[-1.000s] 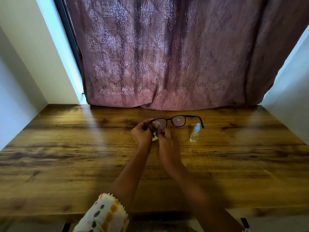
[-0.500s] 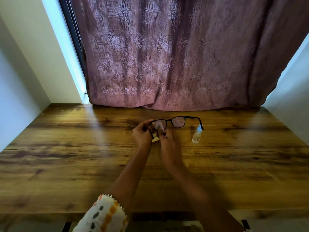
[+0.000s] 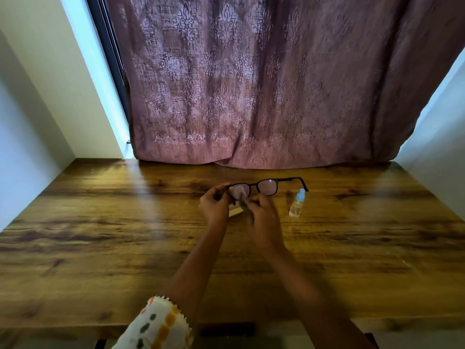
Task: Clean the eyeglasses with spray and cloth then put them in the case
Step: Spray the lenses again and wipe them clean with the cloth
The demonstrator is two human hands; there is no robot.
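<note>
Landmark: spray bottle [image 3: 297, 204], small, clear, pale cap, upright on the wooden counter [image 3: 100, 235].

Eyeglasses [image 3: 266, 187]: black frame, held just left of the bottle and slightly farther back. The temple on the bottle's side is unfolded and its tip ends close to the cap. Cannot tell whether they touch.

Left hand [image 3: 214, 206]: well left of the bottle. Its grip is narrow, with thumb and fingers pinching the frame end farthest from the bottle.

Right hand [image 3: 263, 217]: between the left hand and the bottle, nearer the viewer than the frame. Its grip is closed on a cloth [image 3: 241, 197], pale grey, pressed to the lens farther from the bottle. A pale patch of cloth shows through that lens. The lens nearer the bottle is uncovered and carries a bright reflection.

Pale flat item [image 3: 235, 212]: on the counter left of the bottle, mostly hidden under both hands. Cannot tell what it is.

Behind the bottle a mauve patterned curtain [image 3: 251, 84] hangs down to the counter's far edge. A white sleeve [image 3: 158, 323] with orange and grey spots covers the left forearm, at the counter edge nearest the viewer.
</note>
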